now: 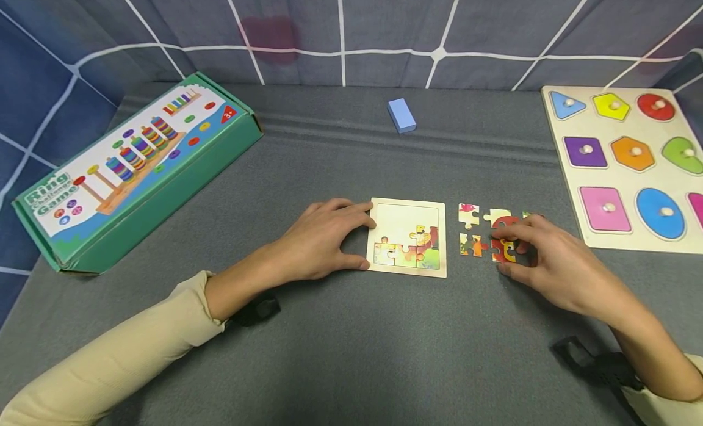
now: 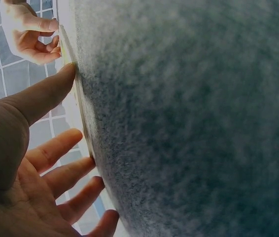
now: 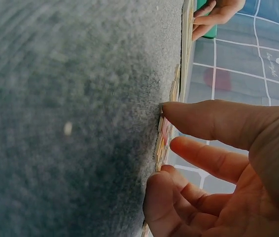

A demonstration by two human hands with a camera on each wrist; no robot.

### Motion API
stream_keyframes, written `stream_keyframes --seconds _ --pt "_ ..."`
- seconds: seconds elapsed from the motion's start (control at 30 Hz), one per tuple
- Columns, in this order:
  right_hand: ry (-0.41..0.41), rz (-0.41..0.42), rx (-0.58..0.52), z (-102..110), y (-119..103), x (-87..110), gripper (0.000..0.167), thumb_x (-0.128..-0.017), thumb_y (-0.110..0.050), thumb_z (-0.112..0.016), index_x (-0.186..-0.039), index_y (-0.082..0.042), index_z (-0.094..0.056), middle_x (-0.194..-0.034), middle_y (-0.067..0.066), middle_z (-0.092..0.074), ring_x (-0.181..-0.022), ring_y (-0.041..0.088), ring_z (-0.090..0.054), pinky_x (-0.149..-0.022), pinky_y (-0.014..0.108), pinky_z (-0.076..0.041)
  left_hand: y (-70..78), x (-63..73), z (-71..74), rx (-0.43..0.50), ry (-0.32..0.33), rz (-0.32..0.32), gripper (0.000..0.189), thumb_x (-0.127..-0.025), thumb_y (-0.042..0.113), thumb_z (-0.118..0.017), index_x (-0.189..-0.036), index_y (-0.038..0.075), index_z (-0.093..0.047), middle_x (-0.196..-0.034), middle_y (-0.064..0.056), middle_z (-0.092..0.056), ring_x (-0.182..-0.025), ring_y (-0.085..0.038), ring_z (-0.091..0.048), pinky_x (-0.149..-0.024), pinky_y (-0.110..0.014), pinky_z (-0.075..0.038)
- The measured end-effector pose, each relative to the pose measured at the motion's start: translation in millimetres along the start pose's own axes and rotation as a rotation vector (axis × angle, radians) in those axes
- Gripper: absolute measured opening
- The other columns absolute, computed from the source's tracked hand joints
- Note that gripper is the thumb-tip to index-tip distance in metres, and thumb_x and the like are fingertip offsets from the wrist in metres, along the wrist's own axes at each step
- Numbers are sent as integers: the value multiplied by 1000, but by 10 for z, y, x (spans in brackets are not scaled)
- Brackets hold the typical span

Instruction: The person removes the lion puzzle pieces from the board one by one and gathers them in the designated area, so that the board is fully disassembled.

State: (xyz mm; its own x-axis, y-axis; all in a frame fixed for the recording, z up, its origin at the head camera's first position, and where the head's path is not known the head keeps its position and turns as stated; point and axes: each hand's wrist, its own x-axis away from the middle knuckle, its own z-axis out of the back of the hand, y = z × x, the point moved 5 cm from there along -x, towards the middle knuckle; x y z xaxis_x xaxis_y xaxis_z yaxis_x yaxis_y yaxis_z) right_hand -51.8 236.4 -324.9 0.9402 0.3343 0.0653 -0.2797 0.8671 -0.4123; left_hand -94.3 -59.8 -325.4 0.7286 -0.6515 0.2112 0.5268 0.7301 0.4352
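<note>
A square wooden puzzle tray (image 1: 403, 212) lies on the grey cloth, with several joined pieces along its bottom and right side. Along its left edge, my left hand (image 1: 324, 240) touches it with thumb and fingers spread and fairly straight. To the right of the tray, my right hand (image 1: 560, 270) pinches a red and yellow puzzle piece (image 1: 503, 251) between thumb and index finger, low at the cloth. Loose pieces lie beside it: a pink and white piece (image 1: 468, 215), an orange and green piece (image 1: 473, 245) and a red-topped piece (image 1: 498, 217). Another is partly hidden behind the right hand.
A green ring game box (image 1: 181, 188) lies at the left. A small blue block (image 1: 402, 116) is at the back. On the right is a wooden shape board (image 1: 620, 176) with knobbed shapes. A checked cloth (image 1: 384, 29) hangs behind.
</note>
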Motion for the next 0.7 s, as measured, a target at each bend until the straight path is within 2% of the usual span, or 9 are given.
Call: stream_keyframes --seconds 0.23,0.33,0.53,0.7 --pt "1 6 -29 28 -5 11 48 -76 -10 -85 -121 -10 -67 -92 3 -50 -76 18 -44 -57 28 -33 -1 1 -1 0 0 2 57 -81 40 -81 -130 18 -61 -156 -2 -37 -136 -26 -37 -107 -53 -28" --pt "27 22 -37 49 -40 7 48 -75 -9 -85 -119 -12 -68 -96 3 -53 -79 17 -45 -59 29 -36 1 0 1 -2 2 0 57 -82 41 -81 -130 18 -61 -156 -2 -37 -137 -25 -37 -107 -53 -28" --pt "63 91 -63 42 -199 -52 47 -73 -7 -86 -117 -10 -69 -106 3 -59 -84 15 -47 -63 30 -39 -4 -4 1 -7 5 -3 58 -81 41 -81 -131 17 -61 -155 -2 -38 -136 -26 -37 -107 -53 -29" --pt "88 142 -153 20 -367 -134 44 -75 -9 -86 -116 -10 -69 -98 1 -56 -75 12 -47 -59 24 -38 -4 -4 3 -4 3 -1 57 -81 41 -81 -130 18 -61 -155 -2 -38 -136 -25 -38 -107 -52 -29"
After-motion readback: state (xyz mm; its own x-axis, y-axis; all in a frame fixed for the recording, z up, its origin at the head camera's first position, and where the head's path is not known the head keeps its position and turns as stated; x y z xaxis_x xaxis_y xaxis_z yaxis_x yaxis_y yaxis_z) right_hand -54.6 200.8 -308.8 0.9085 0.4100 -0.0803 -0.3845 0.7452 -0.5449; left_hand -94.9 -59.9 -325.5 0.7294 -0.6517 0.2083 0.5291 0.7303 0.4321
